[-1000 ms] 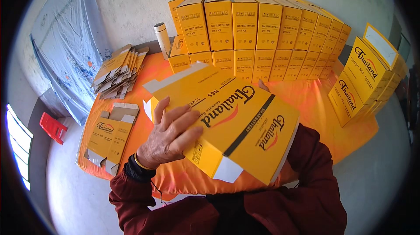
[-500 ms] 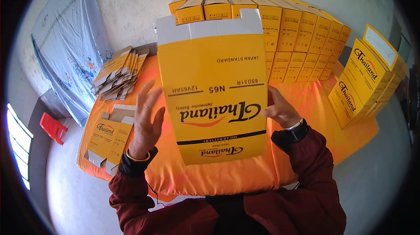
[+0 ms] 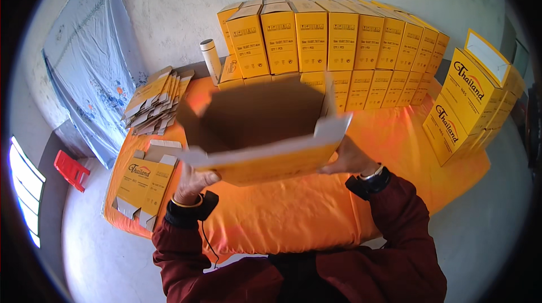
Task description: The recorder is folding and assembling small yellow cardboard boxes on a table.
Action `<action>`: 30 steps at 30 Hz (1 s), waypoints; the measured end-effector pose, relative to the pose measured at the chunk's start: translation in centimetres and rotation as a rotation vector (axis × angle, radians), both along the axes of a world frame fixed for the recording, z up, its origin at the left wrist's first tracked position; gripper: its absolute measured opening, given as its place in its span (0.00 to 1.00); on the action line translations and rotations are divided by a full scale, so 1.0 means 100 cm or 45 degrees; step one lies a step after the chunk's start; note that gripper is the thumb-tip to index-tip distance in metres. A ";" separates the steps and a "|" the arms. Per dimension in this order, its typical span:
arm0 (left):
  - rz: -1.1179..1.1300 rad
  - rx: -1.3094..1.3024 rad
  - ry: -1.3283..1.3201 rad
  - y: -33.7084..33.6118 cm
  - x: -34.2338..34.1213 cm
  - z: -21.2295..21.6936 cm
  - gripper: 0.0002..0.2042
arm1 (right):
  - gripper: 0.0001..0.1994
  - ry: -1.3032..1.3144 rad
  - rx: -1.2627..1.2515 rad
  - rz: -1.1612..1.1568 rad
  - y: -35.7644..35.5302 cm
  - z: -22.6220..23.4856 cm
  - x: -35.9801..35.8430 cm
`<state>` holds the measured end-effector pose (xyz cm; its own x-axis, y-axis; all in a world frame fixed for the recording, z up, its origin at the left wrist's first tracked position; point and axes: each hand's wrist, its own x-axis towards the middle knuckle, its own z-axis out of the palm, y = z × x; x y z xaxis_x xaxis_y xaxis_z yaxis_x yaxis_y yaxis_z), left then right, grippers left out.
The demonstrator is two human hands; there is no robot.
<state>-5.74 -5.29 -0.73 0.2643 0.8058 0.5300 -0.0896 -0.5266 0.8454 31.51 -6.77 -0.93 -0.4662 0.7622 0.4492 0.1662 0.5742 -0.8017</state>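
Between my hands, above the orange cloth, hangs a yellow cardboard box [image 3: 265,165], its open mouth tilted toward me so that the brown inside shows. White-edged flaps stand out around that mouth. My left hand [image 3: 193,181] grips the box at its near left corner, thumb along the lower side. At the near right corner my right hand [image 3: 353,158] has hold of it, with some fingers hidden behind the cardboard. The box is slightly blurred by motion.
Yellow boxes [image 3: 312,35] stand in two tiers along the wall, beside a white flask [image 3: 210,59]. Flattened cartons [image 3: 155,100] lie piled at the left, with another flat carton [image 3: 144,181] nearer. More boxes [image 3: 466,97] stand at the right. A red stool [image 3: 70,169] is on the floor.
The box has turned from showing its printed side to showing its open mouth. My left hand, apart from it before, now grips it.
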 end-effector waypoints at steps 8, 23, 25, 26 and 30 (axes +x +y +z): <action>0.017 -0.141 0.268 -0.015 0.004 -0.012 0.49 | 0.54 -0.116 -0.326 -0.041 -0.029 -0.004 -0.002; -0.079 -0.045 0.243 -0.001 -0.014 -0.029 0.48 | 0.37 0.601 -0.011 0.359 -0.022 0.059 -0.021; -0.103 -0.103 0.153 -0.012 -0.002 -0.016 0.48 | 0.36 0.592 0.077 0.399 -0.023 0.063 -0.019; -0.128 -0.164 0.070 -0.020 0.008 -0.005 0.48 | 0.35 0.479 0.136 0.315 -0.024 0.065 -0.018; -0.232 -0.358 0.024 -0.030 0.012 0.015 0.51 | 0.32 0.226 0.183 0.087 -0.040 0.084 -0.017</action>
